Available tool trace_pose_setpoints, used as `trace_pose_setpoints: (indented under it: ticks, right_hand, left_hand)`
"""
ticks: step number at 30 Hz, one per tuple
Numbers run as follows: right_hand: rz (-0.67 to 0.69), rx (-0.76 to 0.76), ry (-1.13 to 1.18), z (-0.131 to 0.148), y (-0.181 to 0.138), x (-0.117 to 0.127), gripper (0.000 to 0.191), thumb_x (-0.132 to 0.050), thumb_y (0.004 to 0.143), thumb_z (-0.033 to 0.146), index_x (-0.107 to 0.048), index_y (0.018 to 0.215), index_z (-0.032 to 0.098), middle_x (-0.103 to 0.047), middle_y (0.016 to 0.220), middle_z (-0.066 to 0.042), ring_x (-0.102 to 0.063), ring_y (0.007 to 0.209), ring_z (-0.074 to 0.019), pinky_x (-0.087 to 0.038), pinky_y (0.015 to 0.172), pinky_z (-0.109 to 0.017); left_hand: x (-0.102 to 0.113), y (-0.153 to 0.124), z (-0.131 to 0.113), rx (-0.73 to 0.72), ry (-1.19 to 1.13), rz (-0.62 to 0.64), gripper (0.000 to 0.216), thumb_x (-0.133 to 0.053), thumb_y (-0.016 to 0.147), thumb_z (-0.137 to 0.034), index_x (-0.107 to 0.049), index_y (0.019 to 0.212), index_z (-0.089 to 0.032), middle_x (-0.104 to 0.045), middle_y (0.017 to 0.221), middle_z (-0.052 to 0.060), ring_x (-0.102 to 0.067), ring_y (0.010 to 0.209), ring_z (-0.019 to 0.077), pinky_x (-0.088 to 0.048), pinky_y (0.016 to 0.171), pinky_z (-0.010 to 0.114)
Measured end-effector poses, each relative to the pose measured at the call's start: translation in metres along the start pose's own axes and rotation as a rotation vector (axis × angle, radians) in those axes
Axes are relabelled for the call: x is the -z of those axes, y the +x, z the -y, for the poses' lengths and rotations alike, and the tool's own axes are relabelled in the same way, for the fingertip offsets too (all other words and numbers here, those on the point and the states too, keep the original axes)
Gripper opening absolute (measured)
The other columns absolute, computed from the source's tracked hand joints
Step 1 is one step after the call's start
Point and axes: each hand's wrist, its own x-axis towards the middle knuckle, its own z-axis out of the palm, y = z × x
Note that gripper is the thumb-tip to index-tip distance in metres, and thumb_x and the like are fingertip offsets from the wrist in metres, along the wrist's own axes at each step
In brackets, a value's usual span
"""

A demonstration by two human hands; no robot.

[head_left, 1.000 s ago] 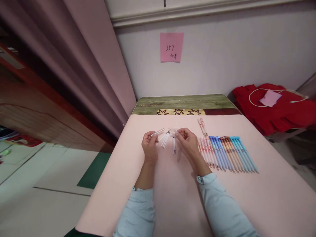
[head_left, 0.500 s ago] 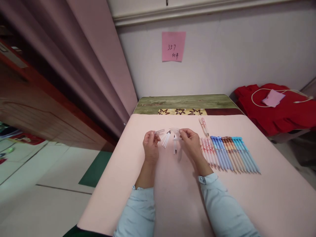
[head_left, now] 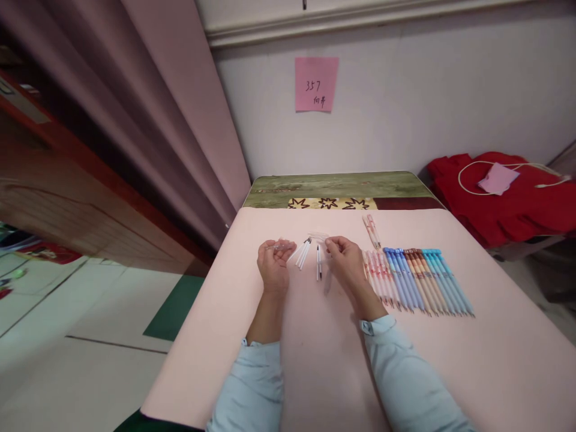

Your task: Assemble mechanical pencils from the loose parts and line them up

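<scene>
My left hand point(head_left: 273, 267) is palm up at the left of the small pile, with a clear, thin plastic piece point(head_left: 279, 246) lying across its fingers. Thumb and fingers of my right hand point(head_left: 347, 261) are pinched together; whatever is between them is too small and see-through to name. Between the hands, several white pen refills point(head_left: 303, 254) with black tips lie fanned on the pink table cover. More refills point(head_left: 319, 263) lie just left of my right hand. Faint clear plastic pieces point(head_left: 317, 234) show at the top of the pile, touching or close to my right fingertips.
Rows of pink, blue, brown and turquoise pens point(head_left: 418, 282) lie right of my right hand. Two more pens point(head_left: 371, 231) lie behind them. A pink note point(head_left: 316, 84) is on the wall. Red cloth with a cable point(head_left: 504, 198) sits at the right.
My left hand has turned palm up and its fingers have loosened, so the clear piece now rests across them. My right hand has stayed nearly in place.
</scene>
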Motion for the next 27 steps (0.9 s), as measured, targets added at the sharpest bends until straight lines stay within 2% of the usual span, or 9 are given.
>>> trace_pose_setpoints:
  ticks: [3, 5, 7, 9, 11, 13, 16, 21, 27]
  right_hand:
    - [-0.015, 0.004, -0.071, -0.002, 0.000, 0.000, 0.032, -0.057, 0.080, 0.046, -0.074, 0.093, 0.022, -0.070, 0.074, -0.002, -0.057, 0.064, -0.0187, -0.037, 0.058, -0.026]
    - [-0.030, 0.002, -0.083, -0.003, 0.000, 0.000, 0.033, -0.057, 0.079, 0.044, -0.074, 0.097, 0.022, -0.071, 0.076, -0.002, -0.058, 0.065, -0.0193, -0.038, 0.059, -0.027]
    - [-0.041, 0.002, -0.072, -0.005, 0.001, 0.000, 0.033, -0.057, 0.079, 0.043, -0.074, 0.098, 0.021, -0.071, 0.075, -0.003, -0.058, 0.066, -0.0198, -0.039, 0.059, -0.027]
    - [-0.043, 0.007, -0.044, -0.006, 0.001, -0.001, 0.033, -0.058, 0.078, 0.042, -0.073, 0.096, 0.021, -0.070, 0.072, -0.003, -0.057, 0.065, -0.0197, -0.039, 0.059, -0.027]
    - [-0.041, 0.011, -0.001, -0.006, 0.001, -0.002, 0.031, -0.059, 0.077, 0.043, -0.073, 0.093, 0.021, -0.069, 0.070, -0.002, -0.056, 0.064, -0.0192, -0.039, 0.057, -0.027]
    - [-0.039, 0.013, 0.039, -0.007, 0.002, -0.003, 0.029, -0.060, 0.077, 0.043, -0.073, 0.091, 0.021, -0.068, 0.068, -0.002, -0.055, 0.062, -0.0186, -0.038, 0.056, -0.027]
    - [-0.036, 0.012, 0.076, -0.008, 0.002, -0.005, 0.027, -0.062, 0.075, 0.043, -0.072, 0.088, 0.021, -0.067, 0.065, -0.001, -0.054, 0.060, -0.0180, -0.037, 0.055, -0.026]
    - [-0.021, 0.010, 0.108, -0.010, 0.001, -0.006, 0.028, -0.063, 0.075, 0.044, -0.072, 0.086, 0.021, -0.066, 0.063, 0.000, -0.053, 0.059, -0.0175, -0.037, 0.053, -0.026]
    - [0.002, -0.037, 0.267, -0.003, 0.000, -0.007, 0.034, -0.069, 0.072, 0.046, -0.074, 0.089, 0.017, -0.070, 0.074, -0.003, -0.057, 0.065, -0.0168, -0.042, 0.059, -0.027]
  left_hand:
    - [0.001, -0.001, -0.001, -0.056, 0.105, -0.018, 0.025, -0.061, 0.074, -0.023, -0.046, 0.094, -0.023, -0.053, 0.064, -0.008, -0.056, 0.052, 0.0101, -0.053, 0.064, 0.029]
    - [0.002, -0.003, -0.002, -0.137, 0.339, -0.033, 0.020, -0.061, 0.078, -0.026, -0.050, 0.094, -0.023, -0.048, 0.061, -0.008, -0.047, 0.048, 0.0085, -0.046, 0.056, 0.023]
    - [0.002, -0.007, -0.002, -0.272, 0.709, -0.014, 0.016, -0.063, 0.079, -0.028, -0.057, 0.093, -0.022, -0.053, 0.065, -0.004, -0.051, 0.055, 0.0118, -0.045, 0.059, 0.025]
    - [0.002, -0.010, 0.000, -0.397, 1.076, 0.056, 0.013, -0.063, 0.077, -0.022, -0.062, 0.091, -0.022, -0.063, 0.076, 0.002, -0.060, 0.072, 0.0183, -0.048, 0.071, 0.030]
    - [0.003, -0.012, 0.002, -0.437, 1.324, 0.119, 0.013, -0.061, 0.076, -0.016, -0.063, 0.087, -0.022, -0.067, 0.086, 0.007, -0.064, 0.084, 0.0242, -0.048, 0.079, 0.035]
    - [0.005, -0.012, 0.005, -0.412, 1.469, 0.137, 0.011, -0.059, 0.076, -0.014, -0.062, 0.083, -0.022, -0.068, 0.087, 0.011, -0.064, 0.084, 0.0275, -0.048, 0.078, 0.038]
    - [0.009, -0.009, 0.009, -0.369, 1.540, 0.132, 0.007, -0.060, 0.076, -0.016, -0.059, 0.074, -0.022, -0.066, 0.076, 0.011, -0.064, 0.076, 0.0282, -0.048, 0.073, 0.038]
    - [0.013, -0.006, 0.011, -0.358, 1.420, 0.069, 0.016, -0.064, 0.075, -0.021, -0.052, 0.063, -0.023, -0.057, 0.060, 0.006, -0.062, 0.068, 0.0259, -0.047, 0.068, 0.034]
    - [0.009, -0.008, 0.006, -0.458, 1.383, 0.003, 0.001, -0.061, 0.078, -0.023, -0.062, 0.078, -0.023, -0.065, 0.069, 0.006, -0.061, 0.067, 0.0243, -0.043, 0.066, 0.031]
